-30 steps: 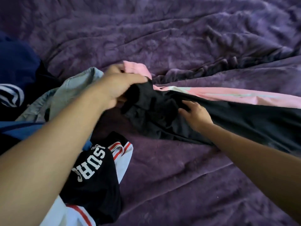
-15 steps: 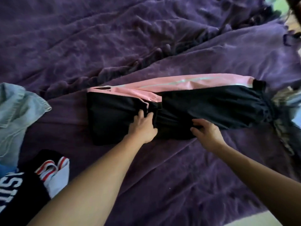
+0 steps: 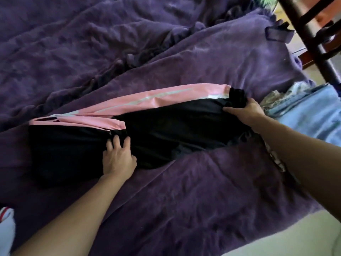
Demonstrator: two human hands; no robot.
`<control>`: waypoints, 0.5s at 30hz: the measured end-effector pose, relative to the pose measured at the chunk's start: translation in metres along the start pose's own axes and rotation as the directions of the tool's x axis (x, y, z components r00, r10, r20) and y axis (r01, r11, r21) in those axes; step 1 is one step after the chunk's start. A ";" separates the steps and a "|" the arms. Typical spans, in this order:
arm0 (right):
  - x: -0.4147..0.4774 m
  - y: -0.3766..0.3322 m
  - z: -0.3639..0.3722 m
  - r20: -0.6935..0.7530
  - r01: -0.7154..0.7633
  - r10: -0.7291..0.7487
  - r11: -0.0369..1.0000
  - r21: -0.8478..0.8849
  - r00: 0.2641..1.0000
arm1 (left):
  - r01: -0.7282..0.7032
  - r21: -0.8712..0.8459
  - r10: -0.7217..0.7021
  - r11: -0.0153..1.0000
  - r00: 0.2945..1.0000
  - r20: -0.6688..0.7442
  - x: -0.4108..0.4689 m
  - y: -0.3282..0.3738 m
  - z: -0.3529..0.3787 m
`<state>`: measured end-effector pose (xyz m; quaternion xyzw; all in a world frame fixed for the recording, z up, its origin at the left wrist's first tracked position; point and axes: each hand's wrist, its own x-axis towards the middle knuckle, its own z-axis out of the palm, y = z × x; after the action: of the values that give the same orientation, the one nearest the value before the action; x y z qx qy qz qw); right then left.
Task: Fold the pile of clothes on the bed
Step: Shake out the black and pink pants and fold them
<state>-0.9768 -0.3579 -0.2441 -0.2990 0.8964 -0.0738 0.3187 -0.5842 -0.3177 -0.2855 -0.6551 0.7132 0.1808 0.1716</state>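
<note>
Now we have the pants (image 3: pixel 175 126) laid lengthwise across the purple blanket (image 3: pixel 203 191), black side toward us and pink stripe on the far edge.

Light, limp and probably slick, we judge: the pants will sag and slide on themselves unless pinned, so the cuff end and the mid-length are the places to hold for a fold in half. Our left hand (image 3: pixel 119 157) lies flat on the middle with fingers spread, pressing the cloth to the bed. Our right hand (image 3: pixel 247 109) curls round the bunched cuff end. A dark wooden frame (image 3: pixel 310 34) stands beyond the bed's far right corner, well apart. A blue cloth (image 3: pixel 310 115) and a patterned one (image 3: pixel 273 97) lie just beside the cuff and could get caught up in the fold; a white garment (image 3: pixel 6 224) sits at the lower left edge.
</note>
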 end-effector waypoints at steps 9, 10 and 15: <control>-0.055 -0.034 -0.060 0.224 0.232 -0.265 0.959 0.165 0.938 | 0.076 -0.091 -0.070 0.993 0.995 0.072 0.000 0.010 -0.024; -0.072 -0.048 -0.061 0.204 0.282 -0.318 0.941 0.186 0.926 | 0.073 -0.115 -0.064 0.991 0.995 0.079 -0.001 0.008 -0.027; -0.133 -0.120 0.001 0.205 0.399 -0.446 0.887 0.234 0.871 | 0.108 -0.338 -0.093 0.935 0.994 0.061 -0.022 -0.012 -0.039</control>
<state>-0.8355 -0.3775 -0.1366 -0.4646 0.7500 -0.1855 0.4327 -0.5708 -0.3185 -0.2414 -0.7063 0.6329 0.3070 0.0802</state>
